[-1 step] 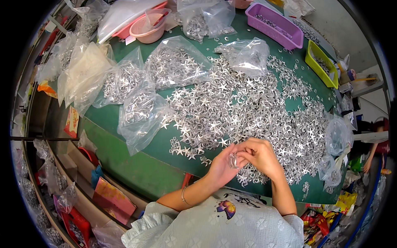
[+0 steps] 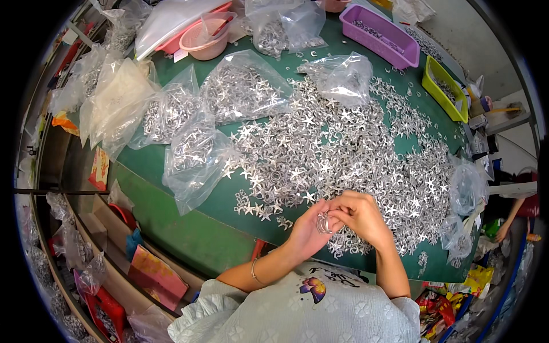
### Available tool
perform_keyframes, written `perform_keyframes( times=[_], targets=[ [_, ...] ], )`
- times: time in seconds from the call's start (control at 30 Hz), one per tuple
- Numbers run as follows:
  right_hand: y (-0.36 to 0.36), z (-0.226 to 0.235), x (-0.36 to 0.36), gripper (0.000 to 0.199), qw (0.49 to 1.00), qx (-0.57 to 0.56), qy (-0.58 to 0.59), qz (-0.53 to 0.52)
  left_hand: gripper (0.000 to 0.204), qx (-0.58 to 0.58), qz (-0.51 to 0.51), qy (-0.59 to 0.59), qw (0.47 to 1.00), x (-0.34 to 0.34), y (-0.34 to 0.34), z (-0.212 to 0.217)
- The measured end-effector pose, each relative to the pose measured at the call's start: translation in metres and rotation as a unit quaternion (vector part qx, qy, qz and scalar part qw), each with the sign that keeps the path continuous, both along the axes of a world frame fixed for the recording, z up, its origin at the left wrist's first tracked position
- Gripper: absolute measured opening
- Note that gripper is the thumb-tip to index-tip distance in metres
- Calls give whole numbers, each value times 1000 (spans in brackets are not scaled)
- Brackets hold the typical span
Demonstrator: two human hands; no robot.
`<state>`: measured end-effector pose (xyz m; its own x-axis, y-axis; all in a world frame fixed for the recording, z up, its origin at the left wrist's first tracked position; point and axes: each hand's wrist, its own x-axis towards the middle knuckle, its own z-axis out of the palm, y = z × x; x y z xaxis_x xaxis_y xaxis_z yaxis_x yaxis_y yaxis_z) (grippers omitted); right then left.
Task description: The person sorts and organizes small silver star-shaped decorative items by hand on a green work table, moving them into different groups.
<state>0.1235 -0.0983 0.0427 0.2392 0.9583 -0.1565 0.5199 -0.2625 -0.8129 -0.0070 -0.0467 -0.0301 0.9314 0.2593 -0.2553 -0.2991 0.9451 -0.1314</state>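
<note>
My left hand (image 2: 307, 234) is palm up near the front edge of the green table (image 2: 229, 212), its fingers curled round a few silvery ring-shaped metal pieces (image 2: 323, 223). Right beside it, my right hand (image 2: 361, 216) is closed in a pinch, fingertips meeting those pieces. Whether it grips a separate piece is hidden by the fingers. Just beyond both hands spreads a wide heap of small silvery metal pieces (image 2: 343, 148), starfish and crescent shapes among them.
Clear plastic bags of metal pieces (image 2: 240, 86) stand at the left and back. A purple basket (image 2: 380, 37) and a lime-green basket (image 2: 445, 88) sit at the far right. Pink bowls (image 2: 207, 41) are at the back. Another person's arm (image 2: 509, 220) shows at the right edge.
The ring-shaped pieces have tilted slightly in my left hand. Both hands stay in nearly the same place. The other person's arm at the right has shifted a little.
</note>
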Motion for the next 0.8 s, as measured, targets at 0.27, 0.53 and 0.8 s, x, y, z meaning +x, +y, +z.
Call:
perform_keyframes(
  times=[0.27,0.53,0.8],
  targets=[
    [-3,6,0,11,985,10,-170,33,32,66,-49,73,994,4,6,18],
    [-3,18,-10,13,963,24,-258,76,36,17,-58,-9,998,1,9,7],
    [5,-11,11,7,909,192,356,-104,36,22,-67,111,991,7,6,25]
  ],
)
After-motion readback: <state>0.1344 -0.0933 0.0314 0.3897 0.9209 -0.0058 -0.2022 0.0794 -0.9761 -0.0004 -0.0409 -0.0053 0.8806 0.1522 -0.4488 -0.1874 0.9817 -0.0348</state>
